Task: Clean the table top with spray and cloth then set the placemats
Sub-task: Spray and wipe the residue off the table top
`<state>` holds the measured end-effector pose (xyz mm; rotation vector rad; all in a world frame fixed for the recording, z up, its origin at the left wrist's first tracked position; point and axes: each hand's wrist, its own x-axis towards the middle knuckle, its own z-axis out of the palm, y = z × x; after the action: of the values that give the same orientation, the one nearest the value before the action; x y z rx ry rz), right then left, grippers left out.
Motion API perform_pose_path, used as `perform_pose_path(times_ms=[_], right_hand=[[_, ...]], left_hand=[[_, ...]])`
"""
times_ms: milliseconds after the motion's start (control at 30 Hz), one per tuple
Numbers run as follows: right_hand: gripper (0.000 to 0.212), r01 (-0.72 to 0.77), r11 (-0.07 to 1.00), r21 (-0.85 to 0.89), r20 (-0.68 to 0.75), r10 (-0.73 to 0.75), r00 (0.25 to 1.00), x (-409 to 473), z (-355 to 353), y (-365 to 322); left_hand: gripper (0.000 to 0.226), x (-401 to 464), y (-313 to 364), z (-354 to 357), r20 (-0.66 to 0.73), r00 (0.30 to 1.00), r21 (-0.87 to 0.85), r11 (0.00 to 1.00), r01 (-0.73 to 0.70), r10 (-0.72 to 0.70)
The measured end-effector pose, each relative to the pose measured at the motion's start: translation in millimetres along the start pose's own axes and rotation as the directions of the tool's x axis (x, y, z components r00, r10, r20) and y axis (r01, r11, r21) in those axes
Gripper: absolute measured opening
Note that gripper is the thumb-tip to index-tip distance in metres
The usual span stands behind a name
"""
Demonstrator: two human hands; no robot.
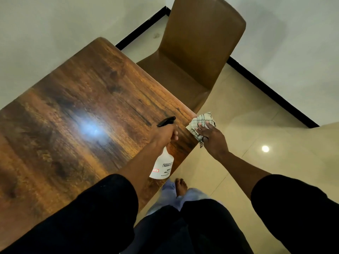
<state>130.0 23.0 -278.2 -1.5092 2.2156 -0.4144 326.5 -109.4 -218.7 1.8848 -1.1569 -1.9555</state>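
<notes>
A dark wooden table top (77, 110) fills the left of the view, glossy with a light glare near its middle. My left hand (165, 134) is shut on a white spray bottle (162, 165) with a black trigger head, held tilted over the table's right edge. My right hand (211, 134) presses a checked cream cloth (200, 121) flat against the table's right corner, fingers spread over it. No placemats are in view.
A brown upholstered chair (200, 52) stands at the table's far right end, close to the corner. Pale tiled floor (256, 125) lies to the right, bounded by white walls with a black skirting. My bare foot (180, 187) is beside the table edge.
</notes>
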Motion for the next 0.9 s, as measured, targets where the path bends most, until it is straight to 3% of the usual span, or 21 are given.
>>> perform_pose_path(times_ms=[67, 233, 467, 733, 833, 900], right_hand=[[0.054, -0.007, 1.0, -0.005, -0.012, 0.007, 1.0, -0.6, -0.5, -3.6], [0.06, 0.037, 0.999, -0.034, -0.021, -0.038, 0.999, 4.1, -2.3, -6.1], [0.061, 0.078, 0.995, -0.056, 0.059, -0.074, 0.995, 42.5, -6.6, -11.6], [0.051, 0.284, 0.954, -0.095, 0.154, -0.267, 0.951, 93.1, -4.6, -7.3], [0.048, 0.343, 0.933, -0.105, 0.186, -0.321, 0.929, 110.8, -4.0, -8.1], [0.049, 0.372, 0.923, -0.096, 0.205, -0.347, 0.915, 126.4, -3.9, -13.2]], left_hand=[[0.032, 6.5, 7.4, -7.0, -0.003, 1.0, -0.038, 0.999, 0.005, -0.005], [0.057, 20.7, 4.6, -19.5, -0.086, 0.994, -0.032, 0.998, 0.059, -0.062], [0.032, 28.8, 9.8, -27.0, -0.082, 0.991, -0.06, 0.993, 0.099, -0.104], [0.052, 42.7, 32.4, -18.8, -0.096, 0.981, -0.069, 0.985, 0.161, -0.167], [0.058, 46.9, 43.2, -15.7, -0.206, 0.969, -0.099, 0.988, 0.119, -0.138], [0.038, 49.0, 52.3, -16.4, -0.226, 0.965, -0.147, 0.984, 0.102, -0.134]])
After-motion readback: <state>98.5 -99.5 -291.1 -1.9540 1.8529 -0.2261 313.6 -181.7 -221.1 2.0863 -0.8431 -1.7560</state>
